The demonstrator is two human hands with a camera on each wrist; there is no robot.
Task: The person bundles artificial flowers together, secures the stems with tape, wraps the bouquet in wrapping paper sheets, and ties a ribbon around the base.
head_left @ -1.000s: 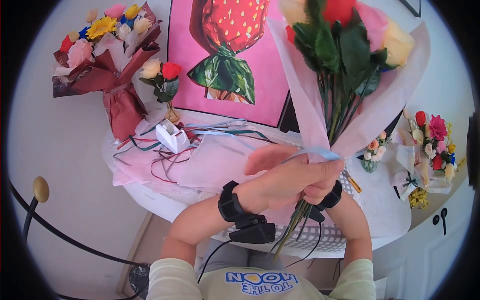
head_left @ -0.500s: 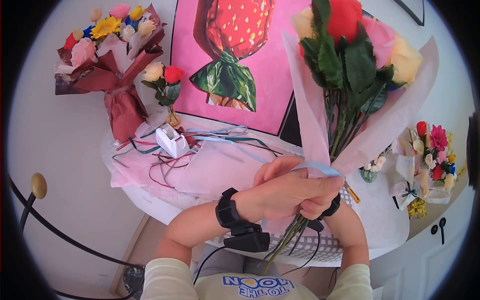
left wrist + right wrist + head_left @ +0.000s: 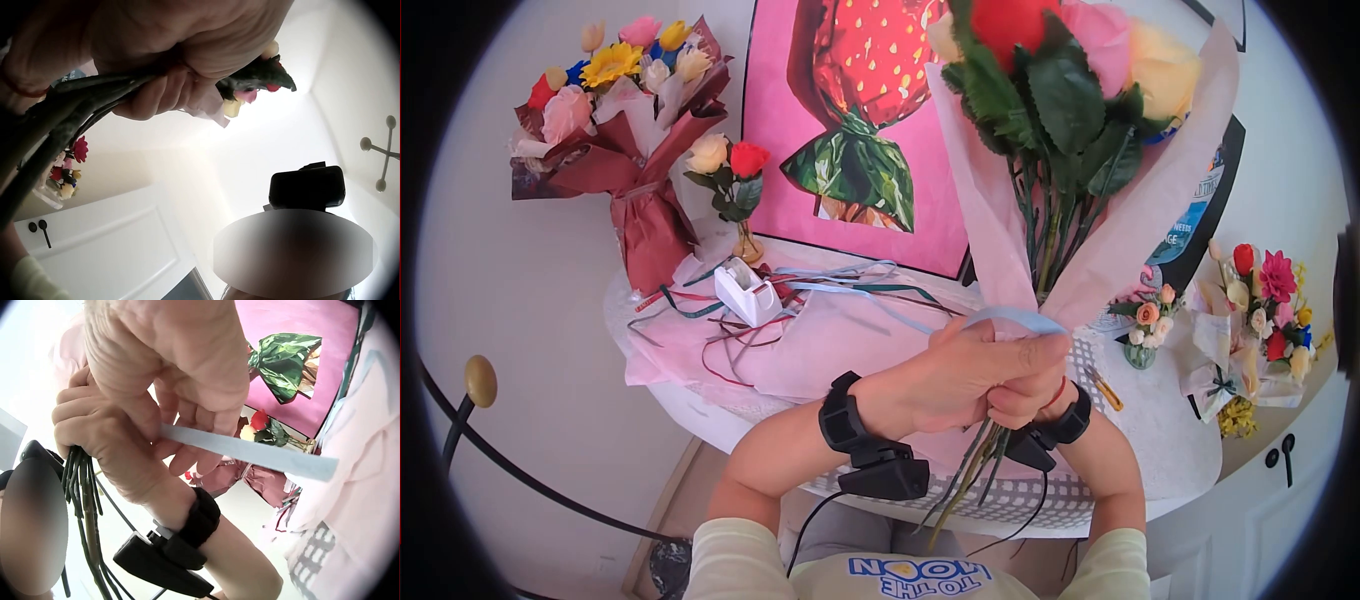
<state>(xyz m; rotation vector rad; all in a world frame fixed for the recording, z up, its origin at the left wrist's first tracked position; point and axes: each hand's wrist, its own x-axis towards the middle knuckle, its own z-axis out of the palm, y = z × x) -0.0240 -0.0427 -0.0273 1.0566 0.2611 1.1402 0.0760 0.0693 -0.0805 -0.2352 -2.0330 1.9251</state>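
My left hand [image 3: 985, 375] grips the green stems [image 3: 1045, 240] of a bouquet of roses [image 3: 1165, 75] just below its pale pink wrapping paper [image 3: 1140, 240]. The stem ends stick out beneath the fist. A light blue ribbon [image 3: 1020, 318] arches over the top of that hand around the wrapped stems. Mostly hidden behind the left hand in the head view, my right hand [image 3: 169, 362] pinches the ribbon with curled fingers in the right wrist view. A loose ribbon tail sticks out past those fingers.
Pink paper sheets [image 3: 850, 335], loose ribbons and a white tape dispenser [image 3: 745, 293] lie on the white table. A cutter knife [image 3: 1107, 390] is at right. A red-wrapped bouquet [image 3: 650, 230], a small vase of roses [image 3: 745, 240] and a candy picture [image 3: 850, 110] stand behind.
The bouquet and both hands swung slightly right, then back left. The right hand's fingers, earlier showing beyond the left hand, have drawn behind it.
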